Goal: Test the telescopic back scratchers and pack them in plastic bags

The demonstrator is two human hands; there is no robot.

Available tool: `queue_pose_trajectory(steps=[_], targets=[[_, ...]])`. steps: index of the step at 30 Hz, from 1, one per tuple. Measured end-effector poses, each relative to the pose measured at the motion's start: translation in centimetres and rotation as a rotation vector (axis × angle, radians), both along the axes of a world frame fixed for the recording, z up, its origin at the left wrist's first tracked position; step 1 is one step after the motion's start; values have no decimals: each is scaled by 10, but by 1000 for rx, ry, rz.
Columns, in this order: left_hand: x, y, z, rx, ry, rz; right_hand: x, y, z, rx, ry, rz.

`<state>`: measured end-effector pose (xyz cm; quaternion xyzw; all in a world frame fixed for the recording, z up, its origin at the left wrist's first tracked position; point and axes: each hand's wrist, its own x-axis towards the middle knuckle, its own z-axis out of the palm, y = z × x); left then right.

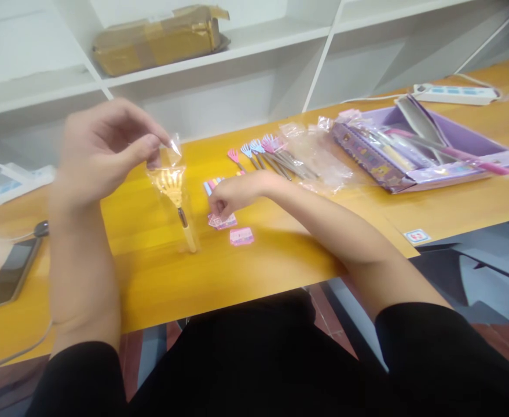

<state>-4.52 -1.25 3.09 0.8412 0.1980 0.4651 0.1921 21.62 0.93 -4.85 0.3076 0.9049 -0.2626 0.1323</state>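
Note:
My left hand (pixel 106 147) pinches the top of a clear plastic bag and holds it up over the table. Inside the bag hangs a yellow back scratcher (pixel 176 200), hand-shaped end up and handle down. My right hand (pixel 234 197) reaches down to a small pile of pink printed cards (pixel 223 220), its fingers curled and touching there; whether a card is between them I cannot tell. Just nearer to me lies another small stack of pink cards (pixel 241 236). Beyond the right hand are several pastel handles (pixel 211 185) and pink and blue back scratcher heads (pixel 258 147) on metal rods.
Clear plastic bags (pixel 319 153) lie beside a purple box (pixel 449 139) full of packaged items. Power strips (pixel 456 94) sit at the back right and left. A phone (pixel 11 272) rests at the left. A taped parcel (pixel 158 43) stands on the white shelf.

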Motion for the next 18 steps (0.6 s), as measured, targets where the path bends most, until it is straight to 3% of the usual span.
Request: queue_pose_trajectory(steps=[3, 6, 11, 14, 18], targets=[[3, 4, -1, 42, -8, -26, 11, -2, 15, -21, 63, 15], [8, 4, -3, 90, -53, -32, 29, -10, 38, -11, 260, 22], [22, -18, -1, 10, -194, 163, 53, -31, 69, 125, 798, -118], [30, -35, 2, -45, -190, 196, 55, -44, 75, 208, 1123, -214], [40, -55, 6, -43, -177, 253, 47, -60, 73, 260, 1187, -388]])
